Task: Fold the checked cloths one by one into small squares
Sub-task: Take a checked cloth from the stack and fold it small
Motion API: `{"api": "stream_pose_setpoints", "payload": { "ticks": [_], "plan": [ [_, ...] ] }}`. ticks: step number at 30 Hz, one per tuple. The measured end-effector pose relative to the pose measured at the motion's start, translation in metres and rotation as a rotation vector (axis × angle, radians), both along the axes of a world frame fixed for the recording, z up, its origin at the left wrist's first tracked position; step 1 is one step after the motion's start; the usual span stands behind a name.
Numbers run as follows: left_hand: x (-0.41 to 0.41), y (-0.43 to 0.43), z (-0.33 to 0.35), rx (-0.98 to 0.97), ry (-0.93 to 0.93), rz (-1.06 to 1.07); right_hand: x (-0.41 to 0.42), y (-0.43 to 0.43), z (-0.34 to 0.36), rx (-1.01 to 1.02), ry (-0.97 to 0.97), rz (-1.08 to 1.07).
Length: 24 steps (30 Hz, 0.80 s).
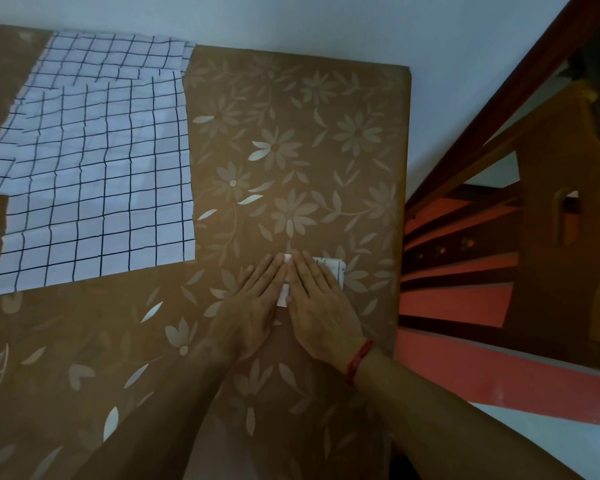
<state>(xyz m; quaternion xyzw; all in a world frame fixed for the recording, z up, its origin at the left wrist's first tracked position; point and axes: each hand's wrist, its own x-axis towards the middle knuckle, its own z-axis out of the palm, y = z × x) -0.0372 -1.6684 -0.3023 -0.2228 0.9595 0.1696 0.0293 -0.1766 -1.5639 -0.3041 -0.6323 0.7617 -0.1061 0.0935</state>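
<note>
A small folded checked cloth (pixel 336 268) lies on the table near its right side, mostly hidden under my hands. My left hand (pixel 253 303) and my right hand (pixel 321 306) lie flat side by side on it, fingers straight and pressing down. Only its right edge and a sliver between my hands show. A pile of several unfolded white checked cloths (pixel 97 174) with black grid lines lies spread at the table's left, overlapping one another.
The table carries a brown floral cover (pixel 291 150); its right edge runs close to my right hand. Beyond that edge are a red floor and a wooden chair (pixel 533 237). A pale wall lies behind the table.
</note>
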Motion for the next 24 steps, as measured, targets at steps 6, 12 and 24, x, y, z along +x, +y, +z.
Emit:
{"api": "stream_pose_setpoints", "payload": {
  "ticks": [6,12,24],
  "plan": [
    [0.0,0.001,0.003,-0.019,-0.04,-0.003,-0.035,0.029,0.004,0.058,0.017,-0.01],
    [0.0,0.001,0.006,0.006,-0.058,-0.01,-0.058,0.044,0.012,0.14,0.115,0.038],
    [-0.022,0.005,0.034,0.382,0.096,0.314,-0.048,0.034,0.029,0.172,-0.034,-0.022]
  ]
}}
